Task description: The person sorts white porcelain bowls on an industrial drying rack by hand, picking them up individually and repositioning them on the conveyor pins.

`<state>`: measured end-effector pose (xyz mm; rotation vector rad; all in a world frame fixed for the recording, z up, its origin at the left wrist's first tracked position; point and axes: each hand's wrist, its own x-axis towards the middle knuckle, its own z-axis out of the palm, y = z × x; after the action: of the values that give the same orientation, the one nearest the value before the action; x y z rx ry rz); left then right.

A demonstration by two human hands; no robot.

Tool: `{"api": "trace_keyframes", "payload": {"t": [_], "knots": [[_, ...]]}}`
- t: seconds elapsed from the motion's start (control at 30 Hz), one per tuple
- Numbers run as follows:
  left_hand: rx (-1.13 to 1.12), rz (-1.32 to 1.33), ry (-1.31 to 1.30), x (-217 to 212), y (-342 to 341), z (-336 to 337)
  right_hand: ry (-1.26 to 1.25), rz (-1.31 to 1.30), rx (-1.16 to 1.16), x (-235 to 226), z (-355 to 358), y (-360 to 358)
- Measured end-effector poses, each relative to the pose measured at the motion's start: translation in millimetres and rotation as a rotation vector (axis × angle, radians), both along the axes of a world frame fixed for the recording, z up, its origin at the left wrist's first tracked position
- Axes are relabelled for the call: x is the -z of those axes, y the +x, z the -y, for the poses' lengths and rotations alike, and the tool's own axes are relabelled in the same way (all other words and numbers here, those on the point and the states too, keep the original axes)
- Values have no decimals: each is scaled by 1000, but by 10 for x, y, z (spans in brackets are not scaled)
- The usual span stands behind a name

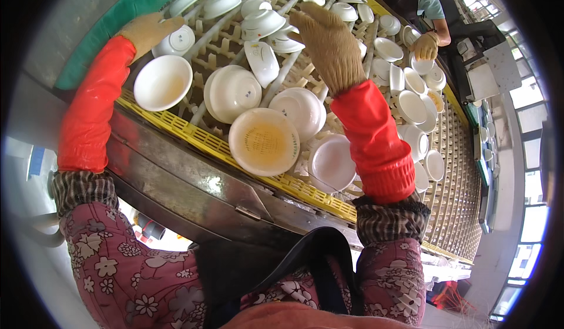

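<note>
The left hand (148, 30), gloved, rests loosely curled on a small bowl (175, 41) at the rack's (176, 126) far left. The right hand (329, 44) lies flat and open over upturned bowls (276, 38) mid-rack, gripping nothing. Best to seat each bowl tilted between pegs, not stacked, so they stay apart.

A stainless steel machine housing (194, 182) runs diagonally across the lower middle, with a small latch on its front face. A pale grey surface fills the upper left. A green strip (126, 17) borders that side. Bright windows (529, 129) with dark frames line the right edge and admit daylight. A light floor (493, 264) shows at lower right, beside the windows.
</note>
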<state>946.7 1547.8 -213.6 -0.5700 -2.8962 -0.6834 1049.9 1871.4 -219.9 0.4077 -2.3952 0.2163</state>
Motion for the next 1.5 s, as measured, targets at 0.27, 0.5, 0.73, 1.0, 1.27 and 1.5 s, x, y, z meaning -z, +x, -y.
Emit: {"api": "trace_keyframes", "payload": {"t": [0.27, 0.5, 0.73, 1.0, 1.27, 1.5], "knots": [[417, -217, -139, 399, -564, 147, 219, 385, 454, 418, -577, 78], [69, -257, -329, 113, -125, 5, -296, 555, 423, 180, -399, 475], [-136, 199, 275, 97, -119, -319, -1626, 463, -178, 584, -1206, 417], [37, 261, 576, 320, -409, 57, -779, 362, -289, 585, -54, 585], [-8, -454, 224, -246, -47, -385, 30, 869, -201, -50, 554, 738], [118, -177, -439, -473, 18, -279, 168, 730, -228, 31, 527, 680]]}}
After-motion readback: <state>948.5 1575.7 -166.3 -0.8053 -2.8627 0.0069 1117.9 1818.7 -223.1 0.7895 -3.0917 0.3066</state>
